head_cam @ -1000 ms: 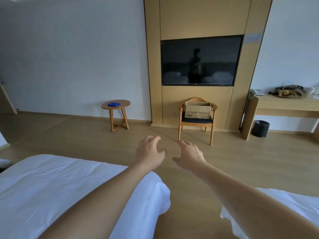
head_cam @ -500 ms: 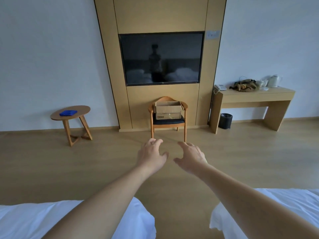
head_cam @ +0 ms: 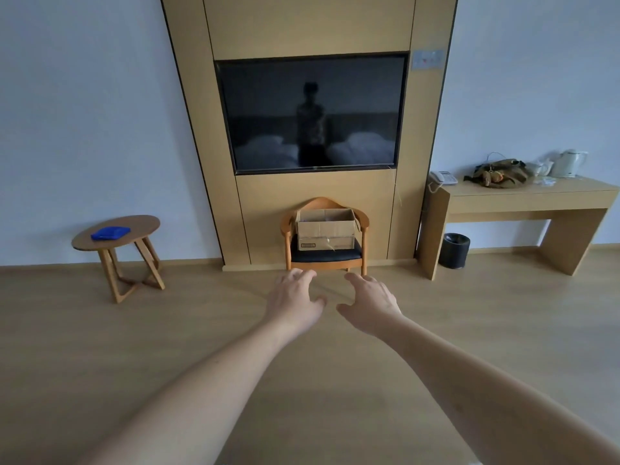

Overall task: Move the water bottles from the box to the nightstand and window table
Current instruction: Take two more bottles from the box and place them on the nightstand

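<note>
Over on the chair [head_cam: 327, 255] sits the box [head_cam: 325, 229]; left hand [head_cam: 293, 302] and right hand [head_cam: 370, 305] reach out, grip apart, empty.

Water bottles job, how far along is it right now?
Nothing looks done yet. The cardboard box sits open on the chair under the TV; its contents can't be made out from here. Both the left hand and right hand are empty, open and stretched toward the box, well short of it. Left: reach the box, take bottles out and carry them to the nightstand and window table, neither clearly in view.
</note>
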Tool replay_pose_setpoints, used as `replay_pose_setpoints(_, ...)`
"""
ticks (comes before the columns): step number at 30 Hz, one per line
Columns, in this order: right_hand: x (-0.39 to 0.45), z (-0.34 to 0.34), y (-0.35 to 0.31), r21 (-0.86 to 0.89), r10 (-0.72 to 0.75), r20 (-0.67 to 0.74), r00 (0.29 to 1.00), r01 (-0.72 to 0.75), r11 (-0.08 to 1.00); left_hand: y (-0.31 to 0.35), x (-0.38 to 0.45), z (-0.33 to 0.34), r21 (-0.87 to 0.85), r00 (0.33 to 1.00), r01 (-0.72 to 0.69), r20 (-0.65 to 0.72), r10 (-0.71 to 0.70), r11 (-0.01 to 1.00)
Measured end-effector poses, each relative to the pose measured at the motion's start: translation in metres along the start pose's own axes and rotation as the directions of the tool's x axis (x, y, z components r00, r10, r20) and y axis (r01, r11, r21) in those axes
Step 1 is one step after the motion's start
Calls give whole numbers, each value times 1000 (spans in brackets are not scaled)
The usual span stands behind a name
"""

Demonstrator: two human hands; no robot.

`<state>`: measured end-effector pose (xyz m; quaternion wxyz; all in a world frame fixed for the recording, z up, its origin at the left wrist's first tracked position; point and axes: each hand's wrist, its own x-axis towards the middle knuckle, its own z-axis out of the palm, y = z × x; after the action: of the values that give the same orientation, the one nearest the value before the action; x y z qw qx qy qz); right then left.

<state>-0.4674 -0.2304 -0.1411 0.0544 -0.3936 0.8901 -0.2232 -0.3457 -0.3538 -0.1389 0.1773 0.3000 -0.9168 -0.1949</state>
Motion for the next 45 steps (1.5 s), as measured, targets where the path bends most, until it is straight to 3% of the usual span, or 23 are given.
replay_pose_setpoints(9, 155, 27, 33, -2, 26, 35, 999, -26, 1000, -34, 151, 52, 23, 997, 2, 72, -4, 1000)
replay_pose_setpoints(27, 537, 74, 45, -6, 139, 38, 990, -139, 990, -141, 543, 109, -27, 992, -11, 122, 15, 1000)
replay_pose_setpoints(45, 896, 109, 154, 27, 100, 197, 975, -108, 994, -177, 872, 232, 29, 978, 103, 182, -106, 994)
